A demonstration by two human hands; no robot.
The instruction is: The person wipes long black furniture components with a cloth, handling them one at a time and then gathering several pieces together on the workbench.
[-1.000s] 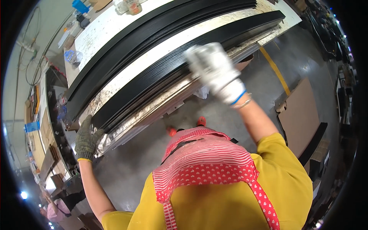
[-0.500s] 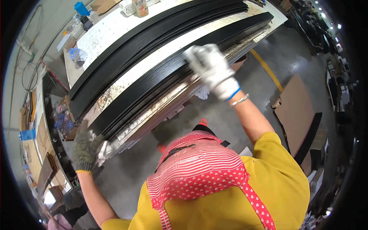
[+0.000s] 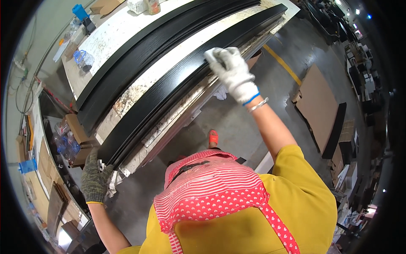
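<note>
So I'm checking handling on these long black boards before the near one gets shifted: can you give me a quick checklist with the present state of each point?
1. Left hand at the end of the near black board: ok, the dark glove is at that end.
2. Right hand on the same board: ok, the white glove rests on its top, further along.
3. Both hands gloved: ok.
4. Firm grip on the board: cannot tell, fingers are not clearly seen closing round it.
5. Far black board apart from the near one: ok, a strip of white worktable shows between them.
6. Bottles away from the boards: ok, they sit at the table's far edge.
</note>
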